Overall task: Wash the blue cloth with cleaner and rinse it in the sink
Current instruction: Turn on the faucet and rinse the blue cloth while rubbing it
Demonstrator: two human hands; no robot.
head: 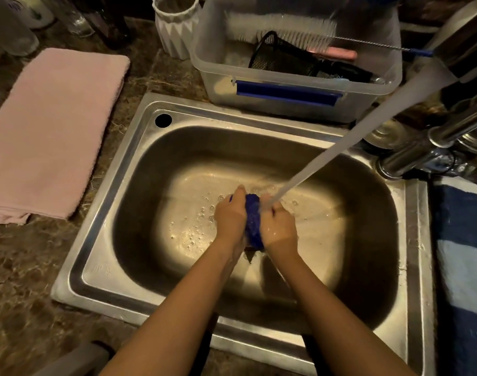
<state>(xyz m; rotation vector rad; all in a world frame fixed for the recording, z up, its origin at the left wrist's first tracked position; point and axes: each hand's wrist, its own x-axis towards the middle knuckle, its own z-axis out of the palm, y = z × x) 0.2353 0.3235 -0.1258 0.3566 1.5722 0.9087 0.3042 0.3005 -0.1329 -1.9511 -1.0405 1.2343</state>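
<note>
The blue cloth (253,222) is bunched into a tight wad over the middle of the steel sink (139,164). My left hand (230,215) grips its left side and my right hand (279,226) grips its right side, the two pressed close together. A stream of water (367,126) runs from the faucet (465,36) at the upper right and lands on my right hand and the cloth. Bubbles and splashes lie on the sink floor to the left of my hands. No cleaner bottle is in view.
A folded pink towel (50,131) lies on the counter to the left. A clear plastic bin (294,99) with brushes and a black mesh holder stands behind the sink, beside a white ribbed cup (175,25). A blue striped towel (465,261) lies to the right.
</note>
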